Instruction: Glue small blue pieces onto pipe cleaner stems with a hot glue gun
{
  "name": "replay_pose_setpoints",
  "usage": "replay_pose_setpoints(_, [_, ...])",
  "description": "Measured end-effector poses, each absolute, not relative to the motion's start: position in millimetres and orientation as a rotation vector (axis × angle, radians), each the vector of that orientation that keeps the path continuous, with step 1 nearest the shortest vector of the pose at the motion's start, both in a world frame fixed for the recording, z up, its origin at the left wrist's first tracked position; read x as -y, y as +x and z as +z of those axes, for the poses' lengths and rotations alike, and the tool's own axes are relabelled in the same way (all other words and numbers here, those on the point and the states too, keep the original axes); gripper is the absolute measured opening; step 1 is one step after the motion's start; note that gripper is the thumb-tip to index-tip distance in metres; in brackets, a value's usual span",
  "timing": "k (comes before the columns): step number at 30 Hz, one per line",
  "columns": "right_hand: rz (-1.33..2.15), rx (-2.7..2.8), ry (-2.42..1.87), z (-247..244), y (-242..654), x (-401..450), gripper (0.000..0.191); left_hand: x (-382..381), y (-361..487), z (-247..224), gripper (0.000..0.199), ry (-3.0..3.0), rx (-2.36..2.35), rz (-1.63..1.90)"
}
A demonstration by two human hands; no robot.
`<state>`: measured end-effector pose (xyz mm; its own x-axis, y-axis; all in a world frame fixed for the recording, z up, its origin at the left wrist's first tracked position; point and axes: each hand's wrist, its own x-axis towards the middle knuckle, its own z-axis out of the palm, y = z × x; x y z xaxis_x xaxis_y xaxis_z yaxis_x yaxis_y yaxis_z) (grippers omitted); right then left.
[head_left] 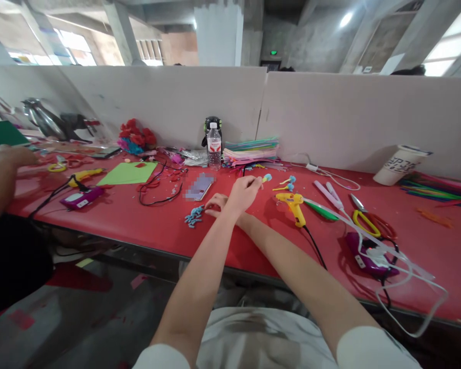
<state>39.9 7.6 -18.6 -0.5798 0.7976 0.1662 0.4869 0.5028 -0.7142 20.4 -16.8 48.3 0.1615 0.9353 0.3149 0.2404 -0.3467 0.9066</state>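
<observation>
My forearms cross over the red table. My left hand (245, 192) is closed on a small yellow piece with a blue tip (267, 178), which sticks out to the right of the fingertips. Beneath and to the left, my right hand (217, 204) has its thumb and fingers apart, at the right edge of a pile of small blue pieces (194, 217). Two similar yellow-and-blue pieces (290, 186) lie to the right of my left hand. Just below them is a yellow glue gun (295, 207).
A phone (200, 186) lies behind the blue pile. A water bottle (214, 148) and bundled coloured stems (251, 151) stand along the partition. Scissors (364, 223), a purple power block (371, 259) and a paper cup (399, 165) are right. Another person's arm (2, 177) is far left.
</observation>
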Motion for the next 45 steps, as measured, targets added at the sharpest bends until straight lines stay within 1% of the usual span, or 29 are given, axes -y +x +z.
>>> replay_pose_setpoints(3, [0.77,2.393,-0.686,-27,22,-7,0.015,23,28,48,0.038,1.694,-1.035,1.215])
replay_pose_setpoints(6, [0.723,2.41,-0.564,-32,10,-1,0.016,25,33,46,0.04,1.653,-0.976,1.201])
replay_pose_setpoints(13, [0.663,2.426,-0.632,-33,-3,7,0.005,21,35,47,0.038,1.573,-0.932,1.178])
replay_pose_setpoints(21, [0.68,2.403,-0.753,-32,1,9,0.005,23,33,46,0.039,1.581,-0.921,1.182])
replay_pose_setpoints(32, [0.669,2.374,-0.693,-28,4,12,0.012,21,31,42,0.039,1.596,-0.951,1.165])
replay_pose_setpoints(40, [0.634,2.395,-0.792,-28,-6,18,0.007,24,32,43,0.039,1.593,-0.929,1.164])
replay_pose_setpoints(45, [0.764,2.143,-0.849,-29,-5,16,0.003,23,32,42,0.039,1.574,-0.91,1.166])
